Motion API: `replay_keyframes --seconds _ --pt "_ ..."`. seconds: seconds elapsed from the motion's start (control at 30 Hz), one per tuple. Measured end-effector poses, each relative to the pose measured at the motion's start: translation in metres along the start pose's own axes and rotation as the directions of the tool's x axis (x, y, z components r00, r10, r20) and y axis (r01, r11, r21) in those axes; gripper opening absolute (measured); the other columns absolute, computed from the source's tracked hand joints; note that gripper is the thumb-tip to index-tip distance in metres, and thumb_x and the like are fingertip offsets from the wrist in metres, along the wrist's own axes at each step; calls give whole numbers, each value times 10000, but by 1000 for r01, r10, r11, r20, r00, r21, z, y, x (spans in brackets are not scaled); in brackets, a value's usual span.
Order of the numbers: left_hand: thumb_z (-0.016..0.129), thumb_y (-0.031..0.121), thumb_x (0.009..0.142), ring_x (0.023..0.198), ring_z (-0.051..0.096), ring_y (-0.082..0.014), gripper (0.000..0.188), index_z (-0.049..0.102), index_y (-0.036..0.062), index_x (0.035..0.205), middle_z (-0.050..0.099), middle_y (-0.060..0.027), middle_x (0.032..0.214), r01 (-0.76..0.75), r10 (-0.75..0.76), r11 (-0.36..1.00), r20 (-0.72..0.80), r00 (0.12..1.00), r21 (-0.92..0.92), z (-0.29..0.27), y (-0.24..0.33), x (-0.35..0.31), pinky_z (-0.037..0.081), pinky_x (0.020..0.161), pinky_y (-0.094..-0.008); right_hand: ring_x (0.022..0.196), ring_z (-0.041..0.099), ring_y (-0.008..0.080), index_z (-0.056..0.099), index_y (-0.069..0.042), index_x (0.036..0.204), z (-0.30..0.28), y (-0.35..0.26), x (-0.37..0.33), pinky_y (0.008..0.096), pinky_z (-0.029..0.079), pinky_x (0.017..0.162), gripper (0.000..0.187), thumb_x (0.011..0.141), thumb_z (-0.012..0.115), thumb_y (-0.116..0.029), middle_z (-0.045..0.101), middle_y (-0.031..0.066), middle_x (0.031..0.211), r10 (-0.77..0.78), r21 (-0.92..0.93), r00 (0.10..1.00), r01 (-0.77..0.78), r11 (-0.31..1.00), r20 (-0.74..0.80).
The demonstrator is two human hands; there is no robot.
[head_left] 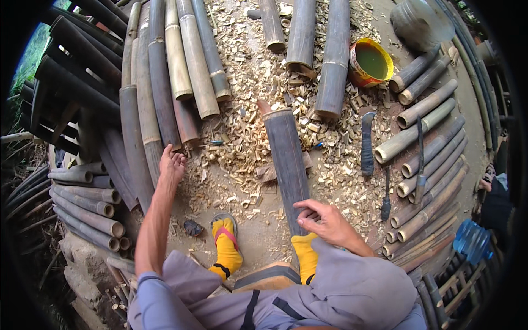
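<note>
My left hand reaches forward on the left, its fingers loosely bent and apart with nothing seen in them. It is close to the near ends of the long bamboo poles; whether a fingertip touches one I cannot tell. In front of me a dark bamboo section slants away from my right foot, its far end resting among the chips. My right hand is at the near part of this section, index finger stretched out over its edge and the other fingers partly curled. Nothing shows in that hand.
Wood chips cover the ground. Right of the section lie a knife with a wrapped handle and a thin dark-handled tool. Beyond stands a yellow-red bucket of greenish liquid. Short bamboo pieces are stacked at right, others at left.
</note>
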State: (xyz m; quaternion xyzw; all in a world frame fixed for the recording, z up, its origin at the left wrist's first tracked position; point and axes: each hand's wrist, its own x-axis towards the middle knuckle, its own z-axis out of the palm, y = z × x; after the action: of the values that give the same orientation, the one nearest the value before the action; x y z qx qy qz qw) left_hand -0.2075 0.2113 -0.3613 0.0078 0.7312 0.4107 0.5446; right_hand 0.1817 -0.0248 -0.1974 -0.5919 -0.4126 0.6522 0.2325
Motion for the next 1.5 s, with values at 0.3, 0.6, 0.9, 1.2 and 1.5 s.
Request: replay_keyframes --seconds 0.3,0.6,0.9,1.2,1.5 --pt "680 225 868 505 408 -74 204 516 134 788 443 49 601 -144 206 890 100 973 -432 23 -27 -45 333 443 -237 764 654 267 550 -2 1163 5 14 8 368 525 701 336 863 628 -131 648 162 850 -100 -284 995 93 954 -12" --pt "654 258 890 490 390 -49 267 476 158 717 401 77 558 413 -133 802 545 828 -432 47 -153 -255 356 457 -216 958 610 223 484 -65 1308 6 39 29 349 516 813 545 884 617 -380 595 147 1108 -105 278 983 143 950 -148" --pt "667 206 872 485 463 -74 189 646 40 783 527 6 571 -328 -56 879 757 651 347 6 -247 -367 393 449 -250 840 595 149 566 -12 1217 -36 65 -28 272 511 725 581 738 753 -283 610 86 1014 -90 310 965 166 936 -245" --pt "708 -7 591 1168 500 -273 644 537 56 1209 543 -136 1197 -865 702 -452 685 -195 217 27 -109 -306 364 1019 -395 919 609 166 567 -30 1200 -85 -45 -178 269 490 821 541 701 765 -98 606 94 1044 -652 -321 503 595 737 -567" --pt "826 135 634 726 638 -168 493 595 5 1050 669 -83 877 -997 718 12 694 61 76 17 4 -322 534 658 -305 1068 588 255 502 -54 1306 -172 -20 -123 352 474 895 551 823 699 -230 590 195 1152 -644 -619 220 176 765 -733"
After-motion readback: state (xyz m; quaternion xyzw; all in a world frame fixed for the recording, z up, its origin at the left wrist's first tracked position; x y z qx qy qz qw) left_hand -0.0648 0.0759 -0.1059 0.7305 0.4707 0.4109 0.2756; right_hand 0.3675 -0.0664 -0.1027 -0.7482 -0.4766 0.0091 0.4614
